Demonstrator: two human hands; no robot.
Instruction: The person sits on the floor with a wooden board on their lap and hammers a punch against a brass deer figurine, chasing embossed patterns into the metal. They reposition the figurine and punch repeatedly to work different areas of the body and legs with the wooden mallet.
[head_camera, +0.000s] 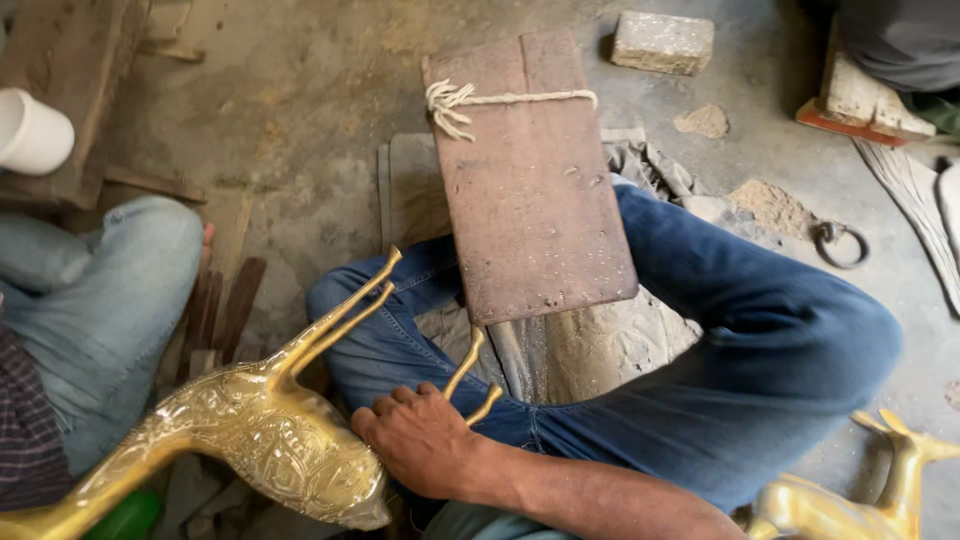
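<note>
Gripping a brass deer figure (255, 435) upside down, near left.
Right hand (425, 440) clasped on its rump, slim legs pointing up and away; left hand out of sight. Just beyond, crossed legs in blue jeans (760, 350); farther, wooden board (530, 175) tied with rope (460, 102) on dusty floor (300, 90).
</note>
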